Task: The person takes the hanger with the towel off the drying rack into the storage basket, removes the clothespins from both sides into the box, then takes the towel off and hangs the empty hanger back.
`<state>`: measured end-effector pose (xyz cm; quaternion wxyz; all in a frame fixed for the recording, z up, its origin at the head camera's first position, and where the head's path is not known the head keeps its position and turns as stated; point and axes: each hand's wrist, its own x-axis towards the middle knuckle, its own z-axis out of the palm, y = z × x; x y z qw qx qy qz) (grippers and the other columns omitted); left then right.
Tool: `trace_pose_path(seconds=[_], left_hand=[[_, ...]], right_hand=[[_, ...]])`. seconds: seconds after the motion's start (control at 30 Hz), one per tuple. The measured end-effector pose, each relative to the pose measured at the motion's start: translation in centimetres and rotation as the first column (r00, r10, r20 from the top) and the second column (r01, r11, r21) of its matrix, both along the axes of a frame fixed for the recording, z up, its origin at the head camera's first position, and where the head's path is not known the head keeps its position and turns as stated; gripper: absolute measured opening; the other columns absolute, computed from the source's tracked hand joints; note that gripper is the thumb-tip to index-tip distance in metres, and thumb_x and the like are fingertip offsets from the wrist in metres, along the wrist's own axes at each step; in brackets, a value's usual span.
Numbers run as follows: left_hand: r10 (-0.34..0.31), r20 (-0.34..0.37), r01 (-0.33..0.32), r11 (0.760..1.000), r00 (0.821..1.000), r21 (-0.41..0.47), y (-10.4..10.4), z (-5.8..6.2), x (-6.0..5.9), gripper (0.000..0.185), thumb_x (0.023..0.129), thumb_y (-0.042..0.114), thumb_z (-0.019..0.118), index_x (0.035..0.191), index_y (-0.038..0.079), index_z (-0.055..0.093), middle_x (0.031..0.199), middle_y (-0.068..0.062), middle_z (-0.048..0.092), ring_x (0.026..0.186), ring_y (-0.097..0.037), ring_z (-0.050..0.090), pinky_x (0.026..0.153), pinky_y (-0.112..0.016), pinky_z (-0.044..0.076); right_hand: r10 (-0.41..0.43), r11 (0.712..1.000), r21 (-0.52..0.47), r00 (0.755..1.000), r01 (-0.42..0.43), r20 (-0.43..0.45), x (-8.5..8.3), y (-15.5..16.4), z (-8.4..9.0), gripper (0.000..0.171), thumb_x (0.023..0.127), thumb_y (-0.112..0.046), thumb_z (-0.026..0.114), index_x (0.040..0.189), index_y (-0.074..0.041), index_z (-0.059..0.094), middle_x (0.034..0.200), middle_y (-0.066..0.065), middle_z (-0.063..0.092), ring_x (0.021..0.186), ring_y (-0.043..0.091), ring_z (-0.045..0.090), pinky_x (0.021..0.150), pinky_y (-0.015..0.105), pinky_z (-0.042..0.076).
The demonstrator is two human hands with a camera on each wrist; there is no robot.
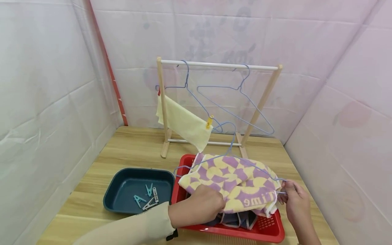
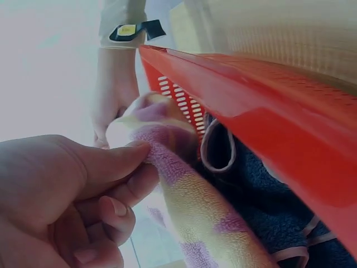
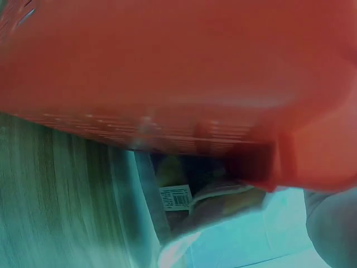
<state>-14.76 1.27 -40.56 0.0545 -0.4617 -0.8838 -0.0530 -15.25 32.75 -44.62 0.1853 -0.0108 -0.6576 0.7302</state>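
A purple-and-yellow patterned towel [image 1: 232, 177] lies over the red basket [image 1: 180, 190], with a blue wire hanger [image 1: 206, 159] against it. The hanger's sloping arms cross the towel; most of its lower bar is hidden by the cloth. My left hand [image 1: 203, 204] pinches the towel's near edge between thumb and fingers, as the left wrist view shows up close. At the basket's right, my right hand [image 1: 295, 195] grips the hanger's right end. Dark blue cloth [image 1: 240, 218] with pale edging sits in the basket under the towel.
A wooden rack [image 1: 264, 98] behind the basket bears two more blue hangers. From the left one a pale yellow cloth [image 1: 183, 119] hangs, clipped by a yellow clothespin [image 1: 209, 121] and a red one. Several clothespins lie in a dark teal tub [image 1: 117, 190] at left.
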Motion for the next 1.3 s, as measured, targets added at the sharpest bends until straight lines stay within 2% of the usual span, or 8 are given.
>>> trace_pose_path(seconds=[0.23, 0.4, 0.47, 0.63, 0.8, 0.93, 1.1, 1.3], left_hand=[[-0.031, 0.100, 0.038, 0.997, 0.994, -0.066, -0.9, 0.0, 0.7, 0.021, 0.091, 0.024, 0.073, 0.071, 0.030, 0.071, 0.055, 0.013, 0.050, 0.051, -0.002, 0.040, 0.047, -0.022, 0.031], [-0.054, 0.067, 0.063, 0.988, 0.996, -0.143, -1.5, 0.4, 1.2, 0.035, 0.087, 0.024, 0.075, 0.058, 0.030, 0.058, 0.047, 0.012, 0.041, 0.045, -0.004, 0.036, 0.043, -0.021, 0.027], [-0.063, 0.104, 0.079, 0.985, 0.993, -0.152, -1.7, 0.7, 1.1, 0.035, 0.088, 0.024, 0.074, 0.058, 0.029, 0.059, 0.046, 0.011, 0.041, 0.045, -0.004, 0.036, 0.044, -0.020, 0.027], [-0.022, 0.288, 0.079, 0.979, 0.957, -0.188, -1.7, 0.9, 0.3, 0.022, 0.090, 0.025, 0.074, 0.069, 0.029, 0.070, 0.054, 0.014, 0.048, 0.053, -0.003, 0.044, 0.056, -0.019, 0.036], [0.068, 0.386, -0.010, 0.989, 0.920, -0.150, -1.8, 1.1, -1.2, 0.030, 0.091, 0.028, 0.072, 0.062, 0.025, 0.065, 0.052, 0.012, 0.045, 0.053, -0.005, 0.043, 0.055, -0.022, 0.036], [0.172, 0.365, -0.167, 0.985, 0.915, -0.045, -1.3, 1.6, -3.4, 0.032, 0.093, 0.030, 0.070, 0.062, 0.027, 0.064, 0.053, 0.013, 0.048, 0.056, -0.005, 0.045, 0.057, -0.026, 0.036], [0.315, 0.229, -0.337, 0.940, 0.921, 0.061, 0.8, 2.0, -6.0, 0.021, 0.095, 0.043, 0.067, 0.081, 0.029, 0.072, 0.070, 0.013, 0.060, 0.064, -0.005, 0.051, 0.060, -0.030, 0.038], [0.295, 0.063, -0.300, 0.950, 0.953, 0.082, 3.6, 2.2, -7.6, 0.029, 0.097, 0.057, 0.059, 0.094, 0.029, 0.067, 0.088, 0.011, 0.063, 0.073, -0.008, 0.057, 0.059, -0.030, 0.041]], right_hand=[[-0.120, 0.988, -0.093, 0.993, 0.120, 0.008, -0.2, -0.4, 0.2, 0.028, 0.103, -0.020, 0.053, 0.083, -0.002, 0.059, 0.059, 0.001, 0.039, 0.051, 0.023, 0.021, 0.044, 0.032, 0.030], [-0.239, 0.965, -0.097, 0.970, 0.243, 0.050, -0.5, -0.7, 0.4, 0.027, 0.103, -0.018, 0.057, 0.084, 0.001, 0.058, 0.059, 0.003, 0.040, 0.048, 0.017, 0.026, 0.042, 0.028, 0.035], [-0.268, 0.955, -0.120, 0.962, 0.272, 0.052, -0.6, -0.6, 0.4, 0.028, 0.102, -0.018, 0.058, 0.085, 0.004, 0.057, 0.059, 0.003, 0.040, 0.047, 0.015, 0.026, 0.042, 0.026, 0.037], [-0.313, 0.932, -0.173, 0.948, 0.318, 0.058, -0.7, -0.5, 0.4, 0.030, 0.100, -0.020, 0.061, 0.084, 0.005, 0.057, 0.059, 0.004, 0.041, 0.045, 0.012, 0.026, 0.040, 0.024, 0.038], [-0.307, 0.932, -0.182, 0.950, 0.312, 0.059, -0.6, -0.6, 0.4, 0.029, 0.099, -0.019, 0.061, 0.084, 0.006, 0.057, 0.058, 0.004, 0.041, 0.044, 0.014, 0.024, 0.040, 0.025, 0.037], [-0.275, 0.936, -0.226, 0.962, 0.269, 0.008, -0.6, -0.7, 0.4, 0.026, 0.100, -0.015, 0.059, 0.083, 0.004, 0.057, 0.058, 0.004, 0.040, 0.049, 0.021, 0.016, 0.040, 0.026, 0.035], [-0.238, 0.941, -0.260, 0.970, 0.219, -0.045, -0.5, -0.8, 0.4, 0.024, 0.101, -0.011, 0.057, 0.083, 0.005, 0.056, 0.057, 0.006, 0.039, 0.053, 0.024, 0.013, 0.040, 0.026, 0.034], [-0.236, 0.936, -0.278, 0.971, 0.215, -0.046, -0.4, -1.0, 0.4, 0.026, 0.100, -0.012, 0.057, 0.082, 0.006, 0.055, 0.057, 0.006, 0.038, 0.054, 0.024, 0.012, 0.040, 0.027, 0.031]])
